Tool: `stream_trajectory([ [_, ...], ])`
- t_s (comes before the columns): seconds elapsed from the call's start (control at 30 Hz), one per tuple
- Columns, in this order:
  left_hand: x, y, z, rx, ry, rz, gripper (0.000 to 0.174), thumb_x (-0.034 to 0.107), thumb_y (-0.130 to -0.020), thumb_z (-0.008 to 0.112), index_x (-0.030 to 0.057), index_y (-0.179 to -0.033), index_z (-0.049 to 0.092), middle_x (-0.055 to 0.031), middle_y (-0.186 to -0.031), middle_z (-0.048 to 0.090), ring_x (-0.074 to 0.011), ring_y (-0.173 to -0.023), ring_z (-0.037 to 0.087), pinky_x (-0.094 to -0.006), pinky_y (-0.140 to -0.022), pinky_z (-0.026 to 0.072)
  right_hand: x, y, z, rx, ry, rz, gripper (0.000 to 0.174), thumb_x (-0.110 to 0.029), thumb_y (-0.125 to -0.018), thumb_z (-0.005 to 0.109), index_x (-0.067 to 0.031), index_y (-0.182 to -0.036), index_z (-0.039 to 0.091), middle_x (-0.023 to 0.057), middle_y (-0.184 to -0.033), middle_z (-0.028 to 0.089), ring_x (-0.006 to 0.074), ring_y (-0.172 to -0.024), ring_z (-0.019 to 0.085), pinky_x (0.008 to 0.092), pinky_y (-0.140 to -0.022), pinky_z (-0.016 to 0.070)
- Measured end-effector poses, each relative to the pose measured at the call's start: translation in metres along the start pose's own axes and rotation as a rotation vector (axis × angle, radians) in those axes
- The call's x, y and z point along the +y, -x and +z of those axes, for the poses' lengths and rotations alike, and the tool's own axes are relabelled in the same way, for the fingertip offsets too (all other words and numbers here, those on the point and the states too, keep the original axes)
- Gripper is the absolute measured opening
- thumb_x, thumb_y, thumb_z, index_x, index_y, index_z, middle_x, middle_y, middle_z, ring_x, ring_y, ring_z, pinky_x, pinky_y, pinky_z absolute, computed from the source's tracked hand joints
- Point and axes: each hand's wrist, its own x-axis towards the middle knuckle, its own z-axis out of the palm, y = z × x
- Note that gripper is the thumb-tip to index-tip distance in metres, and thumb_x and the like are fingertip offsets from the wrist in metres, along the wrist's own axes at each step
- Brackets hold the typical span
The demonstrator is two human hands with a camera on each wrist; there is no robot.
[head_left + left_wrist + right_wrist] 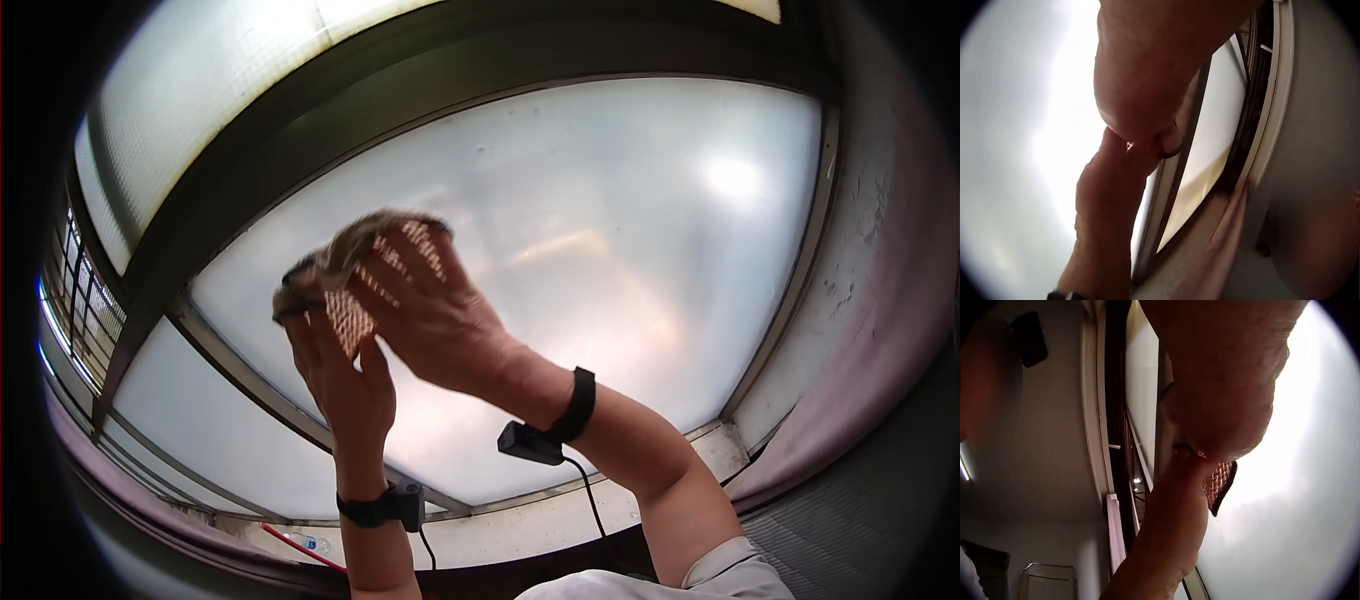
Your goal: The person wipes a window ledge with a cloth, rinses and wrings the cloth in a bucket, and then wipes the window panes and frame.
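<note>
A brown waffle-weave cloth (345, 255) is bunched up against the frosted window pane (620, 250). My left hand (325, 335) reaches up from below and grips its lower left edge. My right hand (415, 290) comes in from the right, fingers laid over the cloth and holding it against the left hand. In the right wrist view a corner of the cloth (1220, 484) hangs below my right hand (1222, 381), with the left arm (1166, 544) under it. The left wrist view shows only my left hand (1147, 81) touching the right arm (1107, 212); the cloth is hidden there.
A dark window frame (250, 385) divides the panes to the left. A pale sill (520, 525) runs below, with a red stick (300, 548) lying on it. A rough plaster wall (880, 290) closes the right side. A barred window (85, 310) is at the far left.
</note>
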Motion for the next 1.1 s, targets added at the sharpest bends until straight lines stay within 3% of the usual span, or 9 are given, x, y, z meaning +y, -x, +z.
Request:
stream_trajectory([
  [0.13,-0.013,0.093,0.026,0.017,0.083,-0.081,0.065,0.025,-0.1,0.055,-0.0026,-0.154,0.031,-0.0313,-0.159,0.028,-0.0479,-0.15,0.024,-0.0506,-0.117,0.0307,-0.022,0.065,0.016,-0.144,-0.085,-0.125,0.046,-0.019,-0.09,0.061,-0.0132,-0.136,0.06,0.0087,-0.144,0.052,0.0307,-0.144,0.039,0.0519,-0.124,0.0242],
  [0.3,0.027,0.174,0.052,-0.289,0.094,-0.094,0.083,0.023,-0.086,0.065,-0.0056,-0.155,0.028,-0.0355,-0.158,0.026,-0.0559,-0.148,0.02,-0.0606,-0.12,0.0195,-0.018,0.182,0.005,-0.259,-0.109,-0.021,0.043,-0.019,-0.09,0.061,-0.0148,-0.132,0.064,0.001,-0.143,0.055,0.0215,-0.143,0.041,0.0452,-0.125,0.0251],
  [0.37,0.043,0.162,0.058,-0.33,0.069,-0.027,0.084,0.024,-0.085,0.065,-0.0072,-0.154,0.029,-0.0359,-0.158,0.024,-0.0573,-0.147,0.02,-0.0619,-0.12,0.0186,-0.002,0.191,-0.001,-0.211,-0.074,0.012,0.04,-0.022,-0.091,0.061,-0.0173,-0.131,0.065,0.0014,-0.141,0.056,0.0222,-0.143,0.041,0.0459,-0.125,0.0252],
  [0.47,0.061,0.096,0.058,-0.156,0.037,0.115,0.079,0.019,-0.088,0.064,-0.0067,-0.154,0.029,-0.0343,-0.158,0.027,-0.0539,-0.148,0.021,-0.0601,-0.12,0.0189,0.029,0.133,-0.023,-0.07,0.065,0.011,0.042,-0.025,-0.09,0.064,-0.0216,-0.132,0.064,0.0042,-0.147,0.05,0.0287,-0.146,0.036,0.054,-0.125,0.0194],
  [0.6,0.106,-0.015,0.042,-0.074,-0.004,0.217,0.073,0.015,-0.089,0.061,-0.0053,-0.153,0.032,-0.0321,-0.158,0.029,-0.0516,-0.148,0.023,-0.0607,-0.121,0.0175,0.087,0.052,-0.07,0.047,0.173,0.102,0.056,-0.032,-0.086,0.07,-0.0226,-0.14,0.056,0.0069,-0.148,0.047,0.032,-0.149,0.028,0.0571,-0.125,0.0142],
  [0.7,0.155,-0.074,0.039,-0.036,0.038,0.291,0.074,0.008,-0.085,0.063,-0.0011,-0.152,0.036,-0.0302,-0.156,0.033,-0.0504,-0.147,0.025,-0.06,-0.122,0.0184,0.121,0.029,-0.113,0.062,0.197,0.191,0.061,-0.034,-0.087,0.072,-0.0221,-0.143,0.053,0.0092,-0.148,0.045,0.035,-0.147,0.03,0.0577,-0.122,0.0185],
  [0.87,0.234,-0.117,0.067,-0.013,0.087,0.419,0.068,0.008,-0.081,0.063,0.0004,-0.147,0.046,-0.0252,-0.146,0.045,-0.0445,-0.143,0.034,-0.0526,-0.123,0.0195,0.181,0.064,-0.159,0.085,0.348,0.304,0.063,-0.038,-0.095,0.064,-0.0083,-0.148,0.046,0.0199,-0.156,0.035,0.0428,-0.148,0.026,0.0615,-0.121,0.0155],
  [0.93,0.265,-0.12,0.081,-0.016,0.157,0.481,0.066,0.007,-0.081,0.061,0.0002,-0.145,0.048,-0.0239,-0.145,0.047,-0.0429,-0.143,0.035,-0.0511,-0.124,0.0185,0.198,0.085,-0.175,0.134,0.398,0.351,0.066,-0.035,-0.093,0.068,-0.0105,-0.149,0.045,0.019,-0.153,0.038,0.0439,-0.145,0.029,0.0607,-0.121,0.0177],
  [1.1,0.315,-0.076,0.13,-0.111,0.257,0.591,0.065,0.013,-0.083,0.06,-0.0012,-0.146,0.048,-0.0239,-0.148,0.046,-0.0427,-0.146,0.032,-0.0543,-0.124,0.0179,0.212,0.171,-0.191,0.148,0.37,0.496,0.064,-0.028,-0.094,0.064,-0.0044,-0.149,0.041,0.0224,-0.148,0.041,0.0449,-0.14,0.035,0.0621,-0.117,0.0237],
])
